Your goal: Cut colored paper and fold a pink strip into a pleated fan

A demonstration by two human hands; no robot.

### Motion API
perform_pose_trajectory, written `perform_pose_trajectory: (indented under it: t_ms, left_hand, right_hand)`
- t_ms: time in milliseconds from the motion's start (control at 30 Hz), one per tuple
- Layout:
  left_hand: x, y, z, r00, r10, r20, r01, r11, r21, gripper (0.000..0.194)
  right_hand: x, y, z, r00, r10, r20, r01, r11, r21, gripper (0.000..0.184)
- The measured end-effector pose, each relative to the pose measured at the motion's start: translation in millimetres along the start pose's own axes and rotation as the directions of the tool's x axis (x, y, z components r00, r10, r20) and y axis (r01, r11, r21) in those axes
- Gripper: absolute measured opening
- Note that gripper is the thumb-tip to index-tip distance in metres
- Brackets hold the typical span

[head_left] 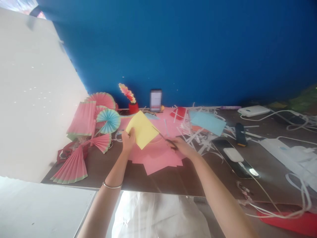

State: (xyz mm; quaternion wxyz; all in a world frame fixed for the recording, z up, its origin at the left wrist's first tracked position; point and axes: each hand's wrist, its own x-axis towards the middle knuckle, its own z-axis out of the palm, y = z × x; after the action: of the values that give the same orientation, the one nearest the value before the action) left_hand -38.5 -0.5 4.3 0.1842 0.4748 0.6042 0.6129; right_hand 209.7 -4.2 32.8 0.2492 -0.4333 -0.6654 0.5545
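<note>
The left hand (129, 139) grips the left edge of a yellow paper (142, 130), holding it tilted above the pink paper (156, 155) spread over the worktop (104, 173). The right hand (178, 147) is closed around the handles of the scissors (162, 136), whose blades point at the right corner of the yellow paper. Right of the pink paper lie white paper strips (204, 143) and a light blue sheet (209, 122). Pink folded fans (71, 167) and a blue round fan (108, 121) are on the left, and an upright phone (156, 100) stands behind the yellow paper, near the blue wall (173, 49).
</note>
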Motion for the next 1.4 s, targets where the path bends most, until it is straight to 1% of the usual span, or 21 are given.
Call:
perform_pose_trajectory:
  t_ms: [233,333,533,800,1000,1100,1267,1400]
  left_hand:
    - [-0.5,-0.7,-0.6,0.999,0.036,0.009,-0.036,0.997,0.065,0.036]
    - [-0.1,-2.1,-0.7,0.999,0.038,0.012,-0.039,0.998,0.058,0.036]
    - [-0.3,-2.7,-0.1,0.999,0.025,0.025,-0.026,0.999,0.033,0.038]
    - [-0.5,-1.9,-0.1,1.0,0.015,0.026,-0.015,1.0,0.0,0.034]
    - [0.0,-3.7,-0.3,0.999,0.03,0.033,-0.031,0.999,0.022,0.033]
    - [-0.1,-4.4,-0.1,0.999,0.024,0.035,-0.025,0.999,0.022,0.033]
    - [-1.3,-3.0,1.1,0.997,-0.005,0.077,0.009,0.998,-0.054,0.029]
    - [-1.9,-2.0,1.8,0.992,0.04,0.12,-0.033,0.998,-0.062,0.027]
  right_hand:
    - [-0.8,-0.7,-0.2,0.999,0.006,-0.031,-0.006,1.0,-0.006,0.045]
    - [-1.6,-1.2,0.0,0.999,0.014,-0.044,-0.014,1.0,-0.007,0.044]
    - [-1.9,-2.5,1.7,0.999,0.021,-0.035,-0.02,1.0,0.02,0.044]
    - [-1.5,-1.8,1.6,0.999,0.006,-0.032,-0.006,1.0,-0.014,0.046]
    - [-2.5,-2.8,1.5,0.999,0.017,-0.048,-0.02,0.998,-0.059,0.044]
    - [-1.7,-1.4,1.5,0.999,0.018,-0.045,-0.02,0.999,-0.047,0.044]
    - [-0.7,0.2,1.6,0.999,0.02,-0.036,-0.021,0.999,-0.032,0.044]
    - [-0.9,0.7,1.0,0.999,0.017,-0.039,-0.018,0.999,-0.035,0.043]
